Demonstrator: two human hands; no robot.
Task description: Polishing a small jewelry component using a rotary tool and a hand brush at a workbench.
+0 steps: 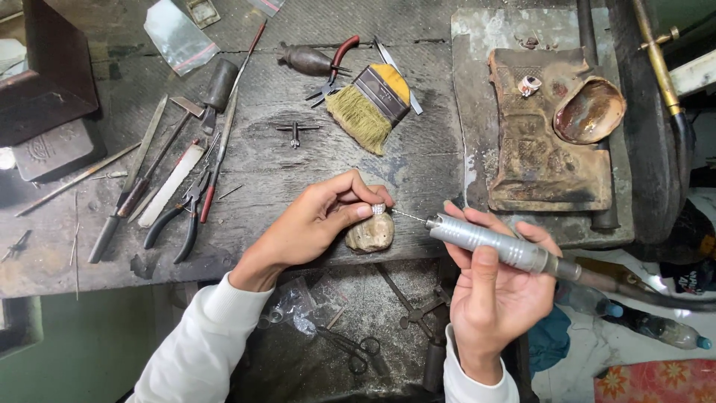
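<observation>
Right hand, rotary handpiece, ring

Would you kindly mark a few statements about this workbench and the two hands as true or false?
1. The right hand holds a silver rotary tool. True.
2. The left hand pinches a small ring at its fingertips. True.
3. The brush lies in the shell dish. False: it lies on the bench, left of the dish.
4. The tool's thin bit points toward the ring. True.
5. The black-handled pliers are in the right hand. False: they lie on the bench, left of both hands.
</observation>
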